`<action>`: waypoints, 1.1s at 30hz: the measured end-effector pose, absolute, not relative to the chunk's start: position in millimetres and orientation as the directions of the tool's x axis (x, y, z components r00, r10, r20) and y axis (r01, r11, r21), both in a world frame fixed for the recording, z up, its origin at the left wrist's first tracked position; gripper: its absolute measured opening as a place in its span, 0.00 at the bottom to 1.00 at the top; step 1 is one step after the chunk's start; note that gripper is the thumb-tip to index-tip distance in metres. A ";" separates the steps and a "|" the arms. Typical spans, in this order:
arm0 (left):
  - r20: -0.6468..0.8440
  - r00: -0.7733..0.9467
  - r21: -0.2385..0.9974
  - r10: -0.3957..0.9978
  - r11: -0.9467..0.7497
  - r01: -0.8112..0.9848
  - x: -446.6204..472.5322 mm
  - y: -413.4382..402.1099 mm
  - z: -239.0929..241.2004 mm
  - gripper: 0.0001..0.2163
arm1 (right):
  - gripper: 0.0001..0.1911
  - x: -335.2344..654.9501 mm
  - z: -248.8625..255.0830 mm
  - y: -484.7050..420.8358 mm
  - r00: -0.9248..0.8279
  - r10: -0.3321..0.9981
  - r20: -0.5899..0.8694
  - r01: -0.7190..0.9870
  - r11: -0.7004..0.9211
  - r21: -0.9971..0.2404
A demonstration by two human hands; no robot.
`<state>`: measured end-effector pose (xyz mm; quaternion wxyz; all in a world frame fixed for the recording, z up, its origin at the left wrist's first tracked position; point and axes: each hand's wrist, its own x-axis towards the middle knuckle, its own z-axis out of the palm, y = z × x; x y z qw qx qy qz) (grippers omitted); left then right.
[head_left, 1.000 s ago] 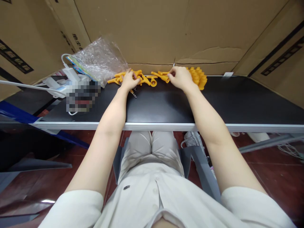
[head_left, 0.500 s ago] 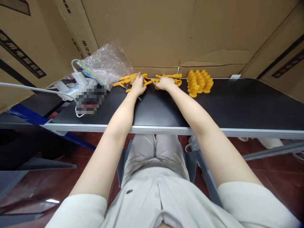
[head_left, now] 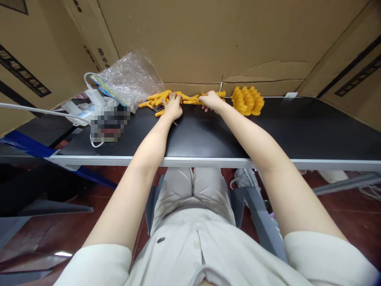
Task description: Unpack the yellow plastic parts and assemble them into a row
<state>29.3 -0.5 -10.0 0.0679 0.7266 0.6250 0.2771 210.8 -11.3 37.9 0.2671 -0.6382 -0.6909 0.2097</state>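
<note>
Touching yellow pieces point(head_left: 160, 96), left hand point(head_left: 173, 107) loosely spread, right hand point(head_left: 212, 101) curled; its grip unclear

One off-white, short-sleeved cloth shirt point(head_left: 175, 226): loose, straight-hemmed sleeves point(head_left: 97, 264) ending above the elbow, pale round buttons point(head_left: 196, 244) along the front opening, small dark oval mark point(head_left: 161, 240) on the wearer's left side. One pair of pale grey-beige cloth trousers point(head_left: 177, 188), creased. Left hand point(head_left: 173, 108) and right hand point(head_left: 212, 101), both bare.
</note>
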 end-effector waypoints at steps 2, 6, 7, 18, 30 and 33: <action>0.352 0.049 0.466 0.935 -0.220 0.857 29.6 3.2 -12.7 0.28 | 0.15 215.0 38.3 -15.3 0.004 0.991 0.137 0.721 0.093 -0.687; 0.404 0.047 0.525 0.914 -0.274 0.806 29.0 12.1 -18.6 0.24 | 0.16 223.9 36.5 -16.4 0.009 0.970 0.245 0.711 0.166 -0.683; 0.401 0.045 0.536 0.915 -0.274 0.798 29.0 12.6 -18.5 0.24 | 0.16 226.5 36.0 -16.0 -0.014 0.959 0.282 0.739 0.200 -0.643; 0.469 0.209 0.431 0.858 -0.429 0.794 40.2 -17.5 4.9 0.31 | 0.27 239.0 33.9 -34.3 -0.414 0.813 0.410 0.896 0.443 0.028; 0.537 0.183 0.420 0.824 -0.449 0.789 34.3 -18.5 13.4 0.23 | 0.23 233.8 37.9 -40.6 -0.445 0.811 0.381 0.884 0.465 0.041; 0.547 0.160 0.451 0.821 -0.451 0.770 36.8 -15.3 12.4 0.22 | 0.23 232.8 42.1 -45.2 -0.443 0.805 0.395 0.887 0.457 0.064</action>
